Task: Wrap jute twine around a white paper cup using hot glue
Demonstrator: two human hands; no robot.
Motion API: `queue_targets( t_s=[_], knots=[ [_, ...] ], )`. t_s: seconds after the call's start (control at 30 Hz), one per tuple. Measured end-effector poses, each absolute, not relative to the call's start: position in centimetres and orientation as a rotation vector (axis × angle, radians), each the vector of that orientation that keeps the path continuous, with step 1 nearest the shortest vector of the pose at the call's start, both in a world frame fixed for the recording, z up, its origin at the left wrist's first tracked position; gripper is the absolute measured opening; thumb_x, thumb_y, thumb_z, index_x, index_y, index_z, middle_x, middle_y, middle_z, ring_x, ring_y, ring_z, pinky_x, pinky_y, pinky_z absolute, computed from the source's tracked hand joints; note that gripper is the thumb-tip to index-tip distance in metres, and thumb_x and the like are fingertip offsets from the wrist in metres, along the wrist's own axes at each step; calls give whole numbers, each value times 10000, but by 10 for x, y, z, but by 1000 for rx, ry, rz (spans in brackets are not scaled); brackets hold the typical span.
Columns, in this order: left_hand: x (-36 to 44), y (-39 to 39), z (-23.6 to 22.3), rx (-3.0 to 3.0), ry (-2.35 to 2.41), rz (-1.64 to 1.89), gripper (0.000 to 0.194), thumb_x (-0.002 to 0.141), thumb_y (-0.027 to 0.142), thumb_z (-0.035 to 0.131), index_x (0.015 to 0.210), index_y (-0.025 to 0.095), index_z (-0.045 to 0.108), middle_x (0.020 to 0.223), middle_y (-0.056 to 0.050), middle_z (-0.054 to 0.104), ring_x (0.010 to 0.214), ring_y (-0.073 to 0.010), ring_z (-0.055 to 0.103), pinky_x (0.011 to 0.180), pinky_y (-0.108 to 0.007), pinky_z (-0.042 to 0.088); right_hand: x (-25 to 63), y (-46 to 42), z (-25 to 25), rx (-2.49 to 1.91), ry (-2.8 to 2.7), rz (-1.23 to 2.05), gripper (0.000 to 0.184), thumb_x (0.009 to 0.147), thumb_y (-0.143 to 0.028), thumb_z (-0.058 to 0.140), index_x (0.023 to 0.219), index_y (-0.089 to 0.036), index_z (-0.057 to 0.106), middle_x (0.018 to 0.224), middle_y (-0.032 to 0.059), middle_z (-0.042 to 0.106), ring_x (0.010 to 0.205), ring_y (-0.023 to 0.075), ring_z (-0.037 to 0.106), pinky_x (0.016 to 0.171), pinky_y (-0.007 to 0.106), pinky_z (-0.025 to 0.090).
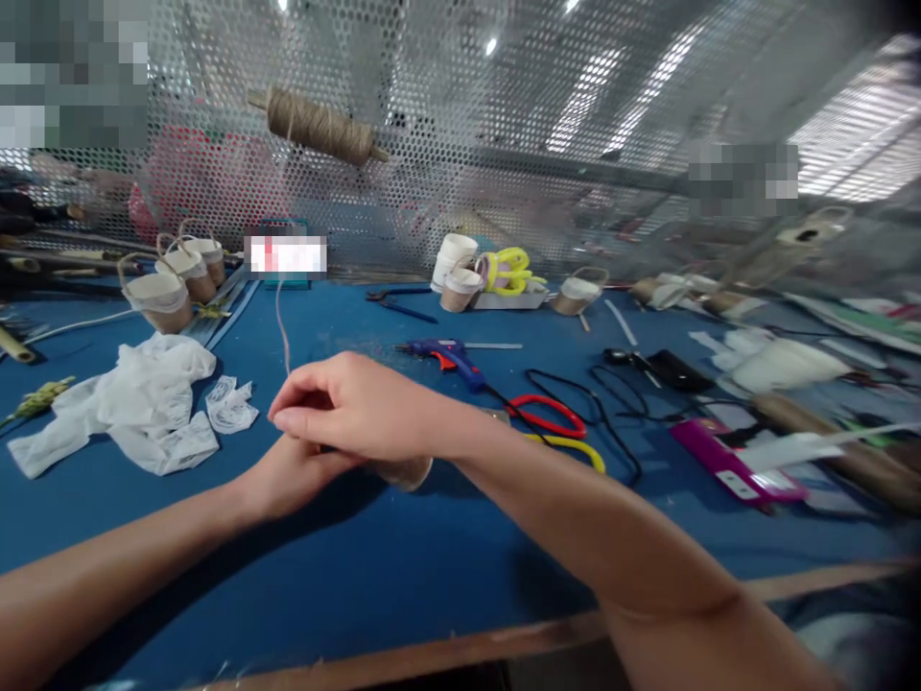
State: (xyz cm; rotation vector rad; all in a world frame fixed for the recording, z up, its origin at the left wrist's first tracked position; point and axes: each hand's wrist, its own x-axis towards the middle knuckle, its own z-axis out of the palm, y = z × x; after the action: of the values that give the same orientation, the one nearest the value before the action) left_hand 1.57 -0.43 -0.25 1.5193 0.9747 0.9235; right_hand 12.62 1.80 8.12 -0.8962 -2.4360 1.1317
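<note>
My left hand (284, 477) reaches in low from the left, closed on a small brown cup (404, 472). Only part of the cup shows beneath my right wrist, and most of my left fingers are hidden. Crossing over it, my right hand (360, 408) has thumb and fingertips pinched together around a strand of twine (282, 321). That strand rises from the pinch toward a twine spool (320, 127) hung on the perforated metal screen. White lace (231, 405) and a heap of white fabric (144, 398) lie left of my hands.
Behind my hands lies a blue glue gun (446, 360) with a black cord. Scissors with red (551, 415) and yellow handles sit to the right, near a purple device (734, 465). Several small handled cups (159, 299) stand at back left. Pliers (403, 302) lie at the back.
</note>
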Motion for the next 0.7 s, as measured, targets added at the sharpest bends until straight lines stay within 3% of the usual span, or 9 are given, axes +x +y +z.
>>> queue_targets(
  t_s=[0.13,0.23,0.33,0.4,0.53,0.7],
  knots=[
    [14,-2,-6,1499,928,858,159,756,290,564,722,137,592,759,-41,627,732,-170,560,718,-297,438,157,34,76,-1032,-2117,1155,120,827,-213,497,824,-128,582,803,32,649,622,86,594,548,198,482],
    [13,-1,-11,1462,942,848,173,762,296,567,691,138,560,694,-13,573,666,-137,514,674,-280,413,201,54,72,-1580,-1988,626,190,855,-302,455,814,-161,577,742,16,652,598,91,589,535,201,469],
    [14,1,-15,1462,941,837,178,774,308,562,718,139,557,708,-10,565,678,-134,508,680,-277,406,239,71,58,-1848,-1926,435,144,793,-235,552,687,-145,588,691,47,635,682,154,606,600,248,456],
    [14,1,-17,1499,945,835,185,782,316,555,723,141,560,714,-11,566,685,-135,510,686,-278,405,255,80,43,-1939,-1946,444,155,799,-252,566,692,-149,612,741,37,634,769,172,608,667,261,459],
    [13,-1,-17,1602,965,829,191,795,317,538,716,146,568,764,-26,596,722,-145,525,710,-282,413,264,94,16,-2061,-1887,528,217,866,-301,507,1018,-162,571,1021,47,595,835,152,589,718,344,498],
    [13,-2,-13,1679,952,879,166,796,288,538,701,155,566,859,-52,645,807,-169,565,782,-304,425,262,82,22,-1923,-1717,632,266,713,-172,639,954,-127,536,784,50,628,674,158,598,642,298,484]
  ],
)
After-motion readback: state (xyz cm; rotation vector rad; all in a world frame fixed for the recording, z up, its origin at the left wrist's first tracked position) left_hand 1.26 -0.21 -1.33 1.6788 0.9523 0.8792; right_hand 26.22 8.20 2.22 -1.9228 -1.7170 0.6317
